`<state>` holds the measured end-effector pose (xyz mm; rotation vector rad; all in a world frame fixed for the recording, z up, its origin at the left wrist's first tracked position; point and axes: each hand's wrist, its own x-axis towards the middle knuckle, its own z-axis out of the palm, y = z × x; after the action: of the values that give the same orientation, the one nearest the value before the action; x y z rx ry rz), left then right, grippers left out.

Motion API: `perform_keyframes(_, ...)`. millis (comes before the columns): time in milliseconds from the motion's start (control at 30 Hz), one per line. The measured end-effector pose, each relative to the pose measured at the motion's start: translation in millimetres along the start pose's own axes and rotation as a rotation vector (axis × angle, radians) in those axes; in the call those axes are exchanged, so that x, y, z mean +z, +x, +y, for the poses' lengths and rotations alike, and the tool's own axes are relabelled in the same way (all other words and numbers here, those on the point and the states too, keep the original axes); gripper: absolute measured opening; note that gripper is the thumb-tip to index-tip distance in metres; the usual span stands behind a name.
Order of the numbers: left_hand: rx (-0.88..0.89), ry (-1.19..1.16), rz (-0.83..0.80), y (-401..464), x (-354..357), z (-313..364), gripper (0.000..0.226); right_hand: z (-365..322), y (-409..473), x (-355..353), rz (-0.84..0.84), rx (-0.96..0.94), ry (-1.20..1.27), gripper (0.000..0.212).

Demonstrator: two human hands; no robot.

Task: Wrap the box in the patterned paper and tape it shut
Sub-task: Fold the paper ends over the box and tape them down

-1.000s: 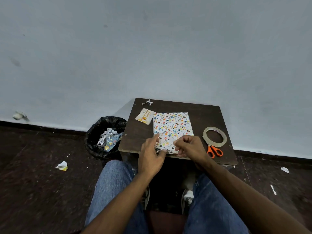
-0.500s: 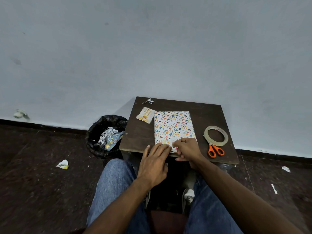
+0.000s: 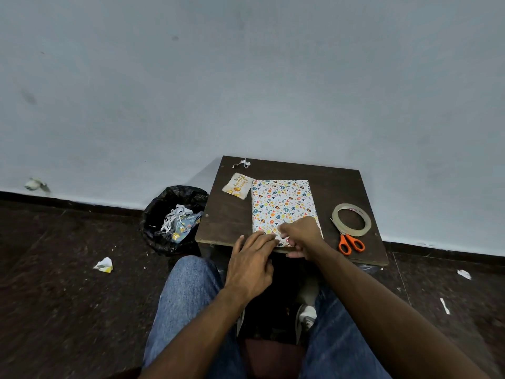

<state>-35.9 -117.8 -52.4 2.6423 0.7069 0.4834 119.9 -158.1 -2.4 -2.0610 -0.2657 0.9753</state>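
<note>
left hand [image 3: 252,265] is pressing flat, fingers spread, on the near flap of the wrapped box [image 3: 282,207]; right hand [image 3: 302,237] is pinching it. advise holding the fold taut before taping.

The small card [image 3: 238,186] at about eleven o'clock of the wrapped box [image 3: 282,206] bears gold script, too small to read; red print inside the tape roll [image 3: 351,223] is likewise illegible.

Box [image 3: 282,206] mid-table [image 3: 226,214]; tape [image 3: 351,219], scissors [image 3: 351,243] right.
</note>
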Motion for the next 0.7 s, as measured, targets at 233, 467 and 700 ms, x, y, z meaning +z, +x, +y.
perform_keyframes(233, -0.013, 0.003, -0.016, 0.2, -1.2, 0.6, 0.055, -3.8, 1.9, -1.4, -0.008, 0.004, -0.050, 0.024)
perform_keyframes(467, -0.039, 0.030, -0.069, 0.3, -3.5, 3.1, 0.049, -6.8, -1.6, -2.9, 0.013, -0.034, -0.193, 0.031)
perform_keyframes(700, -0.059, 0.031, -0.080, 0.4, -4.1, 4.9, 0.040, 0.5, -5.9, -15.1, -0.017, -0.058, -0.279, 0.040)
